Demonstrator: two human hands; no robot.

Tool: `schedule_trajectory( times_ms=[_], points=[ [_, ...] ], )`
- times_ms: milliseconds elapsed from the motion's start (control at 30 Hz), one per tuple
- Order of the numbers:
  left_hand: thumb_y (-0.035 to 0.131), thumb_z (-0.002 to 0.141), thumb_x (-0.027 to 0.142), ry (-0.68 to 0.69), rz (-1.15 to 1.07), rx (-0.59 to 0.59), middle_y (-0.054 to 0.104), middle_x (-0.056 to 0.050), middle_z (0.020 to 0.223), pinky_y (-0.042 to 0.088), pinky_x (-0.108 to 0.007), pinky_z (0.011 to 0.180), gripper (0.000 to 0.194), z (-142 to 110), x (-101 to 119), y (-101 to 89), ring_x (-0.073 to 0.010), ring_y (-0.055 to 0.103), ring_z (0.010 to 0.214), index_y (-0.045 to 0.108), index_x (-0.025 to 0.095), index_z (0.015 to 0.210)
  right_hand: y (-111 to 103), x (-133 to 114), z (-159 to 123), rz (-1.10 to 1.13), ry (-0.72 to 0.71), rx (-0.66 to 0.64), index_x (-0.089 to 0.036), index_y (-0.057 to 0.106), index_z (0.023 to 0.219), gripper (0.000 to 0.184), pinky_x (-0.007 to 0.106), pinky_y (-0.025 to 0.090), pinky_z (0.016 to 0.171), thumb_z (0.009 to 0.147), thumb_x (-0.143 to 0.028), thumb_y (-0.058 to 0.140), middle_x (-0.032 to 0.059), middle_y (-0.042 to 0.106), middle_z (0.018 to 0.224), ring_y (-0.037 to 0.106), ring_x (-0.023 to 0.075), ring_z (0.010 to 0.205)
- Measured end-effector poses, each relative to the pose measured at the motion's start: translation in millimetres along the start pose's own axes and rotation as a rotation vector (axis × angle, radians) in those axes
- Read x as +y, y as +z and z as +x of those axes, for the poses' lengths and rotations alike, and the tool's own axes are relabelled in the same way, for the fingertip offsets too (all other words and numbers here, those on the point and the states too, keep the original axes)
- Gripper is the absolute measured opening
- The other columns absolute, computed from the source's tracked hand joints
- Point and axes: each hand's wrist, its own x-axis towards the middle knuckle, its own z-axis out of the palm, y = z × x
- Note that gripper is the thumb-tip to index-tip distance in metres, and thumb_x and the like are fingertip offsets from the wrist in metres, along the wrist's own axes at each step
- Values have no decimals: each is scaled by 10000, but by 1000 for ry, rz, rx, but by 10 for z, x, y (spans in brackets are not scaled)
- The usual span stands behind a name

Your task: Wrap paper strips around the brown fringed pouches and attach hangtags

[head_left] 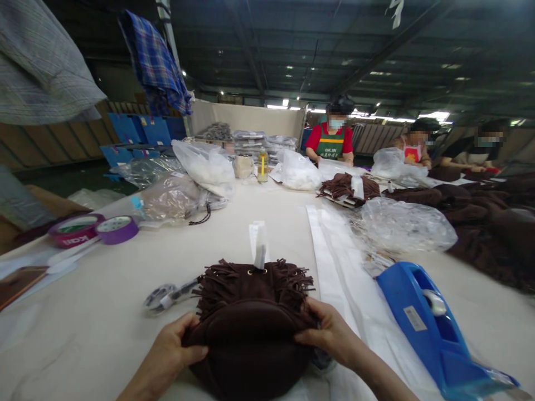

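A dark brown fringed bag lies in front of me, its rounded bottom towards me and its fringed top pointing away. My left hand grips its left side, thumb on top. On the opposite side, my right hand pinches the edge between thumb and fingers. A white strip stands up at two gold eyelets at the bag's top. Left of the bag lies a plastic-wrapped strap-like piece. Some plastic-wrapped material shows partly under my right hand.
A blue tape dispenser and white sheets lie to the right. Purple tape rolls sit at left, near a phone-like brown object. Bagged goods, brown fringed pieces and several co-workers are farther back.
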Motion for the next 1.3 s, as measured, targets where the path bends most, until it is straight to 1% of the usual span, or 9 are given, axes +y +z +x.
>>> schedule_trajectory(
  times_ms=[167, 400, 633, 800, 900, 967, 1033, 1200, 1300],
  points=[
    [609, 497, 239, 18, 59, -113, 482, 46, 635, 352, -232, 591, 221, 55, 137, -39, -159, 450, 648, 496, 190, 680, -14, -24, 16, -123, -55, 36, -193, 438, 598, 280, 239, 313, 606, 533, -235, 706, -45, 447, 665, 400, 134, 673],
    [602, 514, 253, 141, 248, -28, 348, 62, 544, 290, -206, 508, 261, 107, 44, -140, -121, 350, 547, 346, 202, 526, -11, -103, -17, -373, -108, 24, -203, 368, 635, 293, 210, 275, 535, 566, -117, 640, -69, 426, 632, 353, 101, 603],
    [433, 655, 236, 476, 381, 31, 415, 30, 581, 341, -203, 530, 144, 162, -249, -29, -124, 410, 580, 353, 201, 540, 50, 275, 9, -606, -410, 66, -203, 449, 697, 134, 227, 346, 601, 676, -74, 423, 5, 525, 744, 482, 141, 697],
    [468, 682, 276, 498, 563, 83, 426, 43, 560, 351, -205, 474, 205, 169, -262, -113, -122, 421, 527, 316, 210, 560, 85, 258, 39, -716, -401, 34, -204, 448, 706, 152, 231, 352, 593, 643, -69, 421, 26, 537, 761, 510, 157, 699],
    [580, 688, 316, 667, 746, 185, 585, -12, 810, 456, -278, 650, 187, 60, -94, -181, -185, 545, 744, 521, 197, 820, 100, 238, 26, -720, -419, 56, -205, 439, 706, 136, 232, 357, 595, 674, -75, 413, 33, 539, 765, 514, 160, 703],
    [644, 690, 412, 886, 844, 263, 566, -98, 1102, 423, -385, 864, 547, -22, 120, -129, -265, 510, 1014, 485, 168, 1154, 112, 254, 21, -733, -434, 61, -206, 429, 695, 132, 230, 355, 589, 681, -76, 412, 30, 533, 756, 510, 159, 694],
    [660, 705, 451, 1005, 889, 187, 524, -119, 1204, 366, -417, 944, 684, -61, 377, 12, -285, 454, 1110, 415, 164, 1275, 123, 272, 22, -747, -440, 61, -206, 422, 686, 129, 229, 354, 585, 683, -77, 415, 26, 524, 747, 503, 157, 686],
    [661, 715, 153, 798, 719, -183, 587, 36, 739, 411, -246, 662, 91, 31, 744, 397, -133, 540, 720, 586, 196, 742, 135, 284, 17, -726, -437, 85, -206, 465, 735, 142, 230, 364, 603, 681, -83, 420, 26, 526, 764, 499, 156, 700],
    [598, 737, 124, 885, 701, -135, 535, 27, 685, 370, -248, 594, 118, 27, 615, 489, -135, 491, 654, 504, 178, 690, 129, 310, 20, -688, -415, 103, -205, 480, 778, 199, 232, 374, 635, 647, -68, 419, 26, 543, 788, 507, 157, 734]
  ],
)
